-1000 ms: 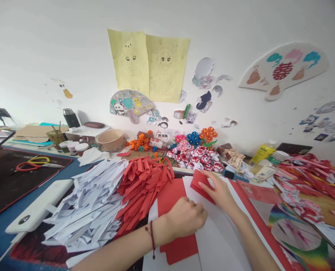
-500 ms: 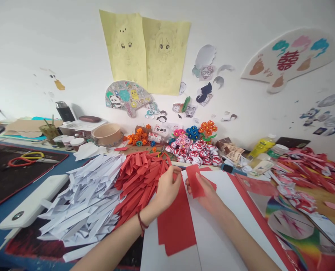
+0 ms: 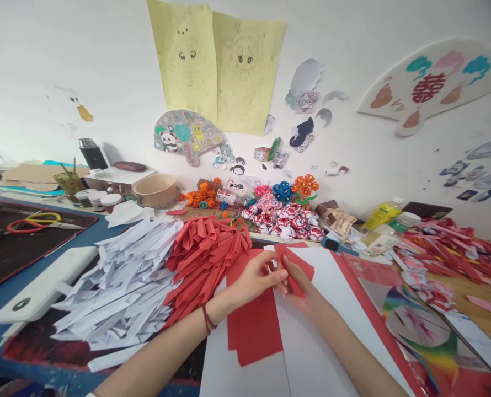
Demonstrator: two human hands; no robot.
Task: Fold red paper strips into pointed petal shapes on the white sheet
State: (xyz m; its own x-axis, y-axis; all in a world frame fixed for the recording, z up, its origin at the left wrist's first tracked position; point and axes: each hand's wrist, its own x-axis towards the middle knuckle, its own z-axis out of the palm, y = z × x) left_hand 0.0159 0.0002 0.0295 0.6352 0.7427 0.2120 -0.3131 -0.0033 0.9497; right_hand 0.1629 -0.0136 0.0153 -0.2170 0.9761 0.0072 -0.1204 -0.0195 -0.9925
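My right hand (image 3: 302, 289) is closed on a small red paper piece (image 3: 291, 264), held upright above white sheets (image 3: 311, 342). Against it, my left hand (image 3: 256, 281) has its fingers pinched at the paper's left side; whether anything is between them is hidden. A larger red sheet (image 3: 256, 328) lies flat beneath the hands. Left of them is a pile of folded red strips (image 3: 206, 256), with a heap of folded white strips (image 3: 125, 286) beside it.
Red and white paper flowers (image 3: 287, 220) sit by the wall. Scissors (image 3: 42, 222) and a white power bank (image 3: 47, 284) lie at the left. A rainbow-patterned package (image 3: 419, 325) and pink and red strips (image 3: 448, 248) are at the right.
My left hand has moved from the red strip pile rightward to my right hand, and the two now meet at the small red paper. The view has shifted slightly.
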